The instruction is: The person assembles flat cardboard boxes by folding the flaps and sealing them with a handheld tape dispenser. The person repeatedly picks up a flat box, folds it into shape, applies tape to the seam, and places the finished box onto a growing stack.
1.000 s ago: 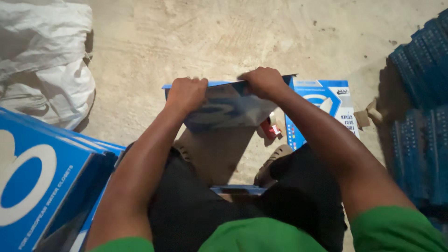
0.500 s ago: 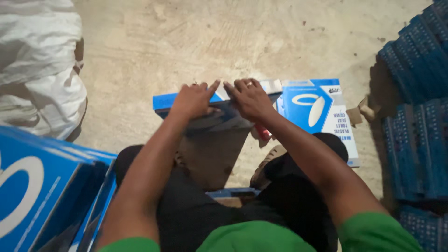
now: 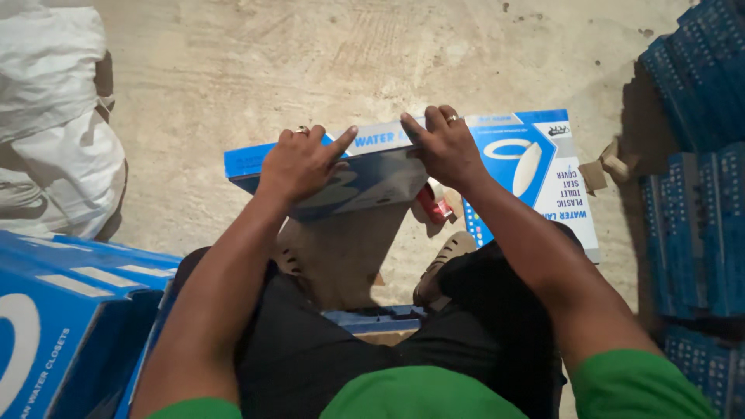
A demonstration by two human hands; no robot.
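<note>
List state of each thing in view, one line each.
Blue box: held up off the floor, top edge pressed by both hands.
Left hand: on the box's top, forefinger stretched out.
Right hand: fingers pressing the box's top edge.
Flat carton: lying flat on the floor.
Tape roll: on the floor, partly hidden.
White sack: slumped on the floor.

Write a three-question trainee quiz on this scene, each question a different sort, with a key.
1. True or false: both hands rest on the top edge of the blue carton.
2. Which lies flat on the floor beside the right hand? A) a flattened blue and white carton B) a bucket C) a broom
3. Fill in: at the upper left lies a white ____.

Key: 1 true, the left hand too; 2 A; 3 sack.
</note>
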